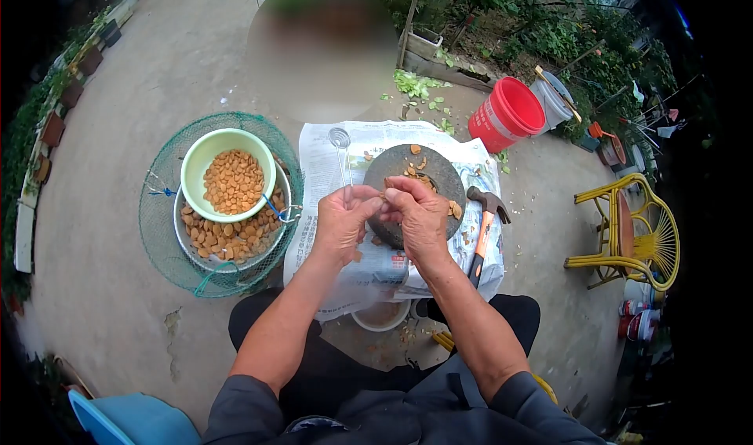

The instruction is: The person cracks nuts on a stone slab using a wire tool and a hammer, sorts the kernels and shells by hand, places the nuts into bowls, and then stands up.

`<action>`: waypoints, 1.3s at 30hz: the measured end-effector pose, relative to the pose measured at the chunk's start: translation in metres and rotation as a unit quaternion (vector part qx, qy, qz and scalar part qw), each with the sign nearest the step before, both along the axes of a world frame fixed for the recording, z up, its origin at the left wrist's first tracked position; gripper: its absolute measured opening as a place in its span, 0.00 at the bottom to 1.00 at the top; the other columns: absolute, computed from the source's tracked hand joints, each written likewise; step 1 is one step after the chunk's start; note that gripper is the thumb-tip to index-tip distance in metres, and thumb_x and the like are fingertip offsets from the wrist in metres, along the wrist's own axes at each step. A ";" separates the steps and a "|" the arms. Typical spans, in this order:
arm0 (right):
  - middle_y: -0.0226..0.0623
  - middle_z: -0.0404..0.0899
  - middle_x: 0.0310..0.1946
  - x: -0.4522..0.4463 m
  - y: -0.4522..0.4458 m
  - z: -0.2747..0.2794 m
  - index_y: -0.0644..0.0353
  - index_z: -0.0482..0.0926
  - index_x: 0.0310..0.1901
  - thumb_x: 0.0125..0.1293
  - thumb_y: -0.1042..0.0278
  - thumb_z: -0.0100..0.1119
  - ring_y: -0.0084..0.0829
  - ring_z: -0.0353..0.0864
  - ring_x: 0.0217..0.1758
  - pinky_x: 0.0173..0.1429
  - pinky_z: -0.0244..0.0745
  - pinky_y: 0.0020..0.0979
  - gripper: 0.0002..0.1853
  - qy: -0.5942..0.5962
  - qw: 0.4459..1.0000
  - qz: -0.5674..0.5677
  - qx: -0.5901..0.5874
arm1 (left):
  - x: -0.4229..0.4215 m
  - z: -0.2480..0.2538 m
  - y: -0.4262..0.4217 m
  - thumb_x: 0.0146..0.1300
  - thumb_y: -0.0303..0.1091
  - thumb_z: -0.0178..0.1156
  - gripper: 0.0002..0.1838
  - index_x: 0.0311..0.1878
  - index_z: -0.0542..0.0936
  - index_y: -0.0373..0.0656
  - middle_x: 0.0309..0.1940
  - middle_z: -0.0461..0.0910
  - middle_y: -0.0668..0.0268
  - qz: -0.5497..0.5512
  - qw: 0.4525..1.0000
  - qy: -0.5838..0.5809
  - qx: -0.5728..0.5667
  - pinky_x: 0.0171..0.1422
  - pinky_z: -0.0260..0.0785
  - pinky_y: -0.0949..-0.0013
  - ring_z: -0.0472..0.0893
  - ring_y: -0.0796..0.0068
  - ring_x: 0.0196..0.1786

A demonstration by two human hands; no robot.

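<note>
Both hands meet over the left part of a round dark stone (435, 163). My left hand (345, 221) and my right hand (420, 217) pinch something small and brown between their fingertips, too small to make out. Bits of brown shell (455, 209) lie on the stone. Newspaper (314, 163) is spread under it. To the right of the stone rests a hammer (485, 229) with an orange and black handle. A wire skimmer (340, 141) lies beyond my left hand. Further left, a pale green bowl (190, 180) of brown kernels (234, 182) sits on a metal basin of unshelled nuts (227, 239).
A green net (157, 233) surrounds the basin. Below the newspaper's near edge is a white bowl (383, 317). A red bucket (506, 116) and a grey bucket (551, 100) stand at back right, a yellow chair (627, 233) at right, and a blue tub (133, 420) at lower left.
</note>
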State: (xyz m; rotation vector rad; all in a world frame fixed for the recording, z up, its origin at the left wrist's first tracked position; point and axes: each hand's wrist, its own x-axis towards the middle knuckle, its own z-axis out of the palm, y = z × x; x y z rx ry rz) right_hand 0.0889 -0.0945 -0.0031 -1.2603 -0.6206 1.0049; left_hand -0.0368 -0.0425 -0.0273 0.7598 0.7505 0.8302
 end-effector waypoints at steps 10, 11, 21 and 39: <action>0.34 0.83 0.32 -0.006 0.005 0.000 0.69 0.83 0.47 0.67 0.74 0.61 0.20 0.82 0.29 0.34 0.80 0.22 0.10 -0.047 0.999 -0.022 -0.010 | -0.001 -0.005 0.000 0.60 0.27 0.71 0.10 0.40 0.78 0.38 0.21 0.75 0.75 0.005 1.000 -0.008 0.021 0.16 0.49 0.84 0.62 0.92 0.15; 0.34 0.83 0.32 -0.006 0.005 0.000 0.69 0.83 0.47 0.67 0.74 0.61 0.20 0.81 0.29 0.34 0.80 0.22 0.10 -0.054 0.998 -0.021 -0.010 | -0.001 -0.004 0.000 0.60 0.27 0.70 0.10 0.40 0.78 0.38 0.21 0.75 0.75 0.004 1.000 -0.008 0.021 0.16 0.48 0.84 0.62 0.92 0.15; 0.31 0.82 0.31 -0.006 0.004 0.000 0.68 0.83 0.47 0.67 0.75 0.60 0.19 0.80 0.30 0.35 0.78 0.22 0.10 -0.074 0.997 -0.010 0.003 | -0.006 -0.009 0.003 0.63 0.32 0.68 0.09 0.40 0.80 0.38 0.17 0.72 0.76 -0.005 0.998 -0.036 -0.048 0.15 0.52 0.80 0.62 0.89 0.13; 0.30 0.82 0.32 -0.011 0.007 -0.011 0.68 0.83 0.46 0.65 0.78 0.62 0.16 0.78 0.30 0.35 0.75 0.19 0.09 -0.177 0.984 -0.033 0.010 | -0.004 -0.003 -0.001 0.61 0.24 0.68 0.07 0.39 0.80 0.38 0.21 0.77 0.73 0.032 0.997 0.050 0.039 0.16 0.50 0.84 0.65 0.91 0.16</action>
